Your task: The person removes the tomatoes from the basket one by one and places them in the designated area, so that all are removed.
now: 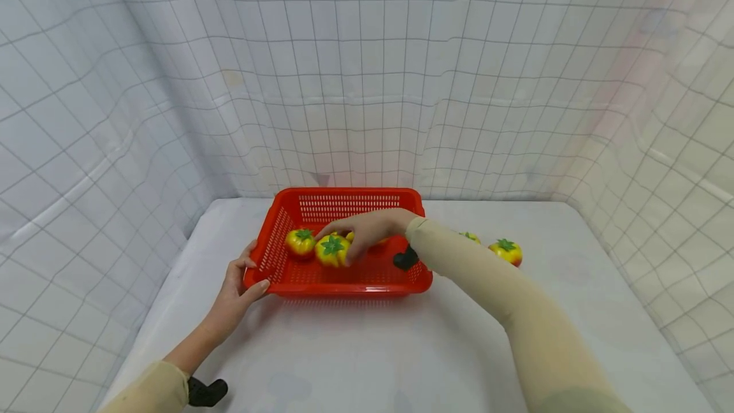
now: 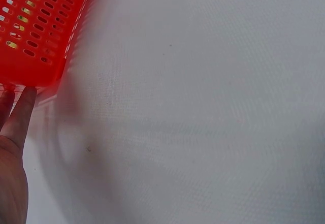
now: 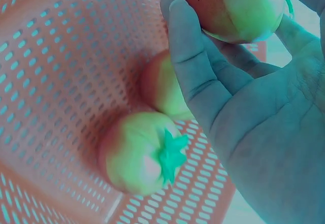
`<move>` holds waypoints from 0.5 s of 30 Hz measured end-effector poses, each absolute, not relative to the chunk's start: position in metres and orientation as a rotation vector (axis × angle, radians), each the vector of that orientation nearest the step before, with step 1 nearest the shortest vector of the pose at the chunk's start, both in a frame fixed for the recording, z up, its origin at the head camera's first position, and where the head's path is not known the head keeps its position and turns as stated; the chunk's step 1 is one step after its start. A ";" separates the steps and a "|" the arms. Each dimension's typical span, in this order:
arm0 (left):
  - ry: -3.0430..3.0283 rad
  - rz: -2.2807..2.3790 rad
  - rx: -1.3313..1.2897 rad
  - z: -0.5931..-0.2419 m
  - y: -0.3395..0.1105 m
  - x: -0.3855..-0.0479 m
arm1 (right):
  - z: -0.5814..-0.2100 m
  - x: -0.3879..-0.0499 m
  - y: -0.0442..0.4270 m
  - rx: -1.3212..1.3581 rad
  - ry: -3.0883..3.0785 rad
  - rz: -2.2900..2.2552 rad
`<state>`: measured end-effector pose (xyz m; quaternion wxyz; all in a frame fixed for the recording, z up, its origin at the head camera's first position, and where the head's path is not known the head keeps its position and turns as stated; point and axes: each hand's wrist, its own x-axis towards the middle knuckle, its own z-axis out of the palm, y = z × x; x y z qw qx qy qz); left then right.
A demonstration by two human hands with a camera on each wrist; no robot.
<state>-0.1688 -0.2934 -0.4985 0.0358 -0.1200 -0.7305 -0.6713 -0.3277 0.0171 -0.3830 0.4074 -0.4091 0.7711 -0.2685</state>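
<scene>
A red plastic basket (image 1: 344, 289) with slotted walls stands on the white table. My left hand (image 1: 232, 295) holds its near left corner, thumb at the front rim and fingers along the left side. Inside the basket, my right hand (image 1: 369, 232) grips a yellow-red tomato (image 1: 332, 251) with a green leafy top; the right wrist view shows that tomato (image 3: 236, 10) between thumb and fingers, above the basket floor. Another tomato (image 1: 300, 243) lies at the basket's left. Two tomatoes show below the hand in the right wrist view, the nearer tomato (image 3: 137, 155) with its leaves sideways.
To the right of the basket, a tomato (image 1: 506, 252) lies on the table (image 1: 355, 349), and another tomato (image 1: 470, 236) is partly hidden by the right sleeve. White grid-patterned curtains (image 1: 367, 81) enclose the table at the back and both sides.
</scene>
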 end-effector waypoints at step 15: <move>-2.280 -2.027 -0.349 -0.497 -0.293 -0.169 | -0.354 -0.334 0.072 -1.025 2.021 -0.838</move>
